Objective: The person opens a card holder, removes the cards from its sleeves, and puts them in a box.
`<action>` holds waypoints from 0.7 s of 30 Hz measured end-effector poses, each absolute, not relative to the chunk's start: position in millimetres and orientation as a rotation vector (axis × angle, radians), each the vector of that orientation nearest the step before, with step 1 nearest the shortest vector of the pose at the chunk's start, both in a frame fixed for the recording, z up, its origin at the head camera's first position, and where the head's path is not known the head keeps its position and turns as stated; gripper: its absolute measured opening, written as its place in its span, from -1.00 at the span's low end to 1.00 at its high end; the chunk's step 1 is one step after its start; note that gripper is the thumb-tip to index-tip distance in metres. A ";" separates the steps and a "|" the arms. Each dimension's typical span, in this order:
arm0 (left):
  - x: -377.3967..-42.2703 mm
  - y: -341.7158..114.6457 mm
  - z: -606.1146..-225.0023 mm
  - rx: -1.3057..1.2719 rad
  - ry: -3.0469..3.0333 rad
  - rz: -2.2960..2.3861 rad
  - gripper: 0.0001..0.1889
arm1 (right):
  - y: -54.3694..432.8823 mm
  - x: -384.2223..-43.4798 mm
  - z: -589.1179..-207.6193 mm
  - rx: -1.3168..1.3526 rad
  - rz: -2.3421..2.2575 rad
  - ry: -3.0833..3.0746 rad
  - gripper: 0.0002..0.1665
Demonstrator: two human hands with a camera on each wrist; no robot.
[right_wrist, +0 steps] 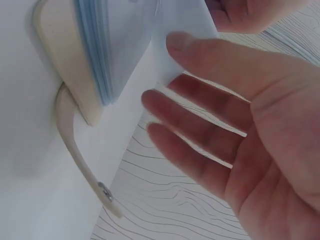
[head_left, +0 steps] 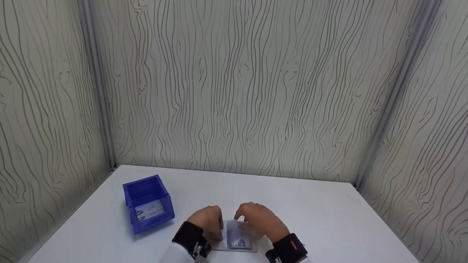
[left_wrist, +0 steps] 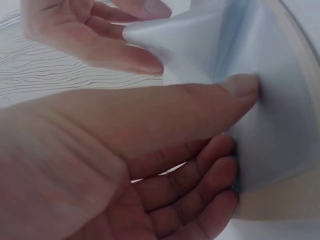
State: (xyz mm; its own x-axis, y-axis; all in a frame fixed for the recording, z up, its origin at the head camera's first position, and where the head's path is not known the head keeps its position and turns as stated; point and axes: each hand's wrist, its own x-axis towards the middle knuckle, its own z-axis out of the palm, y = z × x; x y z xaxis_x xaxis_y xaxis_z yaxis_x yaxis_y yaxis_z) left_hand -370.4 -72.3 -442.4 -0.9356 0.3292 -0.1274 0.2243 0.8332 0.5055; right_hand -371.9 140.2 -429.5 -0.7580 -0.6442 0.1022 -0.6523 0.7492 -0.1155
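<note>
A cream card holder (head_left: 255, 250) lies open on the table, with a stack of clear bluish plastic sleeves (right_wrist: 95, 55) inside. In the head view a printed card (head_left: 240, 243) shows through the sleeves. My left hand (head_left: 211, 223) holds the holder's left side, its thumb (left_wrist: 240, 90) on a sleeve and the other fingers curled at the edge. From the other side my right hand (head_left: 260, 220) pinches the raised corner of a clear sleeve (left_wrist: 175, 37) between thumb and forefinger. Its remaining fingers (right_wrist: 175, 145) are spread loosely. A strap (right_wrist: 75, 145) with a metal snap sticks out from the cover.
A blue plastic bin (head_left: 150, 221) stands on the table's left side, with printed cards (head_left: 150, 210) at its bottom. The white table (head_left: 314, 208) is bounded by wood-grain patterned panels (head_left: 234, 91) at the back and both sides.
</note>
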 end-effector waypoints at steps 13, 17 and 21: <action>-371.2 -73.3 -443.4 0.401 2.792 0.760 -0.79 | 137.4 -376.7 -431.7 1.151 0.207 -2.691 -0.80; -372.8 -73.4 -442.7 0.379 2.775 0.763 -0.80 | 137.9 -375.0 -431.0 1.049 0.260 -2.763 -0.70; -375.0 -75.2 -440.7 0.384 2.756 0.760 -0.83 | 139.1 -374.4 -432.2 0.959 0.317 -2.799 -0.62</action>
